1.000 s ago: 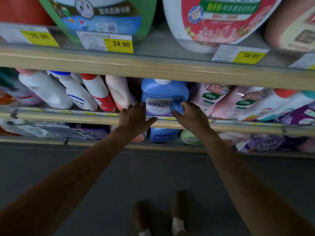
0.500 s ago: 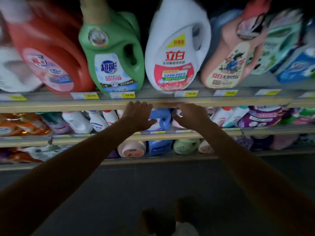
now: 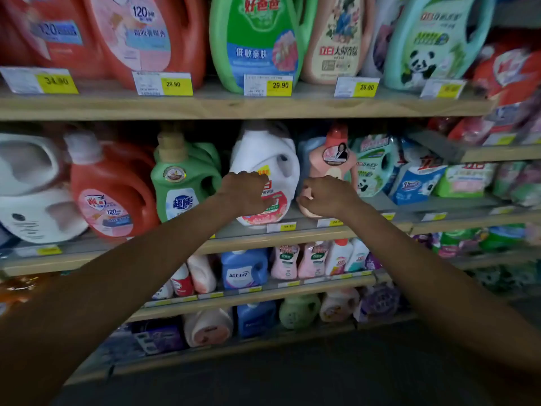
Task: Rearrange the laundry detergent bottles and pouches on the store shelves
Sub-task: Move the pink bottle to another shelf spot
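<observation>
Reaching at the mid shelf, head view. Left hand: fingers curled, knuckles out, white bottle directly behind them. Right hand: fingers curled low against the peach bottle. Cannot tell if either truly grips. Judged step: taking hold of the two bottles. Next needs a firm wrap, avoiding the green bottle left of the left fingers.

White bottle with red label, green bottle, orange-red bottle, yellow price tags.

Left hand and right hand are bare
</observation>
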Motion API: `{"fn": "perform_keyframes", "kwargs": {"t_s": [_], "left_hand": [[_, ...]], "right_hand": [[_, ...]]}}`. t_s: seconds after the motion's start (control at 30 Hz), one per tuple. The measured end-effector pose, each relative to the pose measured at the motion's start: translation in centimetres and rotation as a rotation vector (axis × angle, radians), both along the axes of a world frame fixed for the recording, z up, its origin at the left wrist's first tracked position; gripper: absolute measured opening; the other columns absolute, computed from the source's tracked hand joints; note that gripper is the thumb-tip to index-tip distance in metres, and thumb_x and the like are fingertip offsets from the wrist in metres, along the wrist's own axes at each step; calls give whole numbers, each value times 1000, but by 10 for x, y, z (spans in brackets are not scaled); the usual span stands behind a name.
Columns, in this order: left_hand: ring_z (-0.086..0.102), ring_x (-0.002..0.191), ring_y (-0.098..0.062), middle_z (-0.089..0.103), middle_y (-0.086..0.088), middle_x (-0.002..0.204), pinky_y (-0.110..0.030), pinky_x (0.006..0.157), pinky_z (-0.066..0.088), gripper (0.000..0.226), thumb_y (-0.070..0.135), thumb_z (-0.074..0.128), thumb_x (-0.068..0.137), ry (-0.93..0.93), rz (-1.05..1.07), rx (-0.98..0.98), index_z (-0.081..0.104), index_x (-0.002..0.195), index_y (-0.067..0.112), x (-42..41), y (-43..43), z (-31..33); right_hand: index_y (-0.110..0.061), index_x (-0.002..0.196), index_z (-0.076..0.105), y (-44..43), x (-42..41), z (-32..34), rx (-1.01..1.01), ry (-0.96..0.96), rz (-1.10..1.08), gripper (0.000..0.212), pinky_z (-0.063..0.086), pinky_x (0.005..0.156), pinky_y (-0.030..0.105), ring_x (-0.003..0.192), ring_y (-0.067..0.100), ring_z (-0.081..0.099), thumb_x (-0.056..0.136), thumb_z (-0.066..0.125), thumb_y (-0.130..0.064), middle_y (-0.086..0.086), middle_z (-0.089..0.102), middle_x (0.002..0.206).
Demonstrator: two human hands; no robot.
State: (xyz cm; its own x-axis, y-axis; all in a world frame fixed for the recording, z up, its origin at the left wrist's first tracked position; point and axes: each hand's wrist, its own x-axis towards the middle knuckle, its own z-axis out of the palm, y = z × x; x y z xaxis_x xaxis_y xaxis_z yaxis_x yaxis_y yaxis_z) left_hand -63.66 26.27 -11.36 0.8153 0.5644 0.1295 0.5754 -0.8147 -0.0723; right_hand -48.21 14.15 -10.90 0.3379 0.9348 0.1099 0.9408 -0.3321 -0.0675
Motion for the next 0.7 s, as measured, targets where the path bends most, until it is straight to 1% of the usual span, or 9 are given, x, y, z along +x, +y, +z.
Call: {"fn": "perform_keyframes", "kwargs": {"t_s": [0.07, 0.13, 0.27, 0.37, 0.4, 0.47, 0.53, 0.6, 0.7], "left_hand": [[54, 119, -30, 57, -8, 131, -37, 92, 42, 60, 60, 46, 87, -26, -20, 2, 49, 132, 19, 10, -6, 14], [53, 122, -29, 54, -7, 136, -39, 96, 40, 64, 59, 46, 88, -45, -35, 7, 44, 137, 18, 21, -12, 23], [51, 121, -29, 53, -8, 136, -40, 96, 39, 60, 56, 47, 89, -70, -78, 39, 46, 134, 15, 43, -29, 28], [50, 121, -31, 53, -12, 134, -41, 96, 39, 59, 53, 47, 90, -25, -85, 28, 45, 133, 13, 63, -41, 18], [50, 120, -32, 53, -12, 133, -41, 95, 40, 59, 53, 46, 91, -7, -89, 29, 45, 134, 12, 70, -44, 13], [51, 118, -32, 53, -13, 131, -40, 92, 40, 60, 53, 45, 91, 23, -94, 51, 44, 134, 11, 86, -47, 3], [52, 115, -32, 54, -12, 127, -39, 90, 40, 57, 54, 45, 90, 39, -88, 60, 46, 128, 11, 103, -46, -7], [52, 114, -32, 54, -12, 126, -40, 90, 40, 58, 56, 46, 89, 39, -66, 44, 46, 126, 11, 122, -41, -17], [51, 116, -33, 52, -13, 129, -42, 93, 41, 65, 57, 48, 87, -11, -5, -44, 40, 133, 11, 154, -32, -40]], "right_hand": [[-15, 114, 58, -6, 6, 14, 39, -20, -20, 38, 46, 76, 35, 106, 31, 59, 91, 47, -43, 10, 66, 107], [-16, 115, 58, -11, 13, 22, 51, -32, -43, 39, 46, 79, 37, 106, 31, 59, 90, 48, -44, 9, 67, 107], [-16, 118, 57, -18, 31, 22, 71, -65, -88, 40, 43, 82, 36, 111, 31, 57, 90, 48, -43, 10, 64, 117], [-15, 114, 58, -23, 48, 12, 61, -104, -108, 38, 39, 78, 34, 110, 30, 58, 91, 47, -42, 10, 64, 116], [-15, 114, 58, -25, 54, 8, 57, -105, -111, 38, 39, 77, 34, 109, 30, 58, 91, 46, -42, 10, 65, 115], [-15, 121, 56, -29, 69, -3, 48, -92, -122, 42, 44, 79, 35, 107, 30, 59, 92, 45, -44, 10, 65, 114], [-15, 125, 54, -33, 88, -14, 29, -86, -124, 45, 46, 80, 37, 105, 31, 60, 93, 43, -45, 11, 65, 114], [-17, 127, 52, -35, 111, -24, 18, -83, -138, 47, 47, 80, 36, 105, 30, 61, 93, 42, -47, 11, 65, 113], [-15, 126, 52, -32, 147, -40, 24, -69, -149, 49, 48, 79, 37, 101, 31, 62, 92, 43, -48, 13, 66, 109]]}}
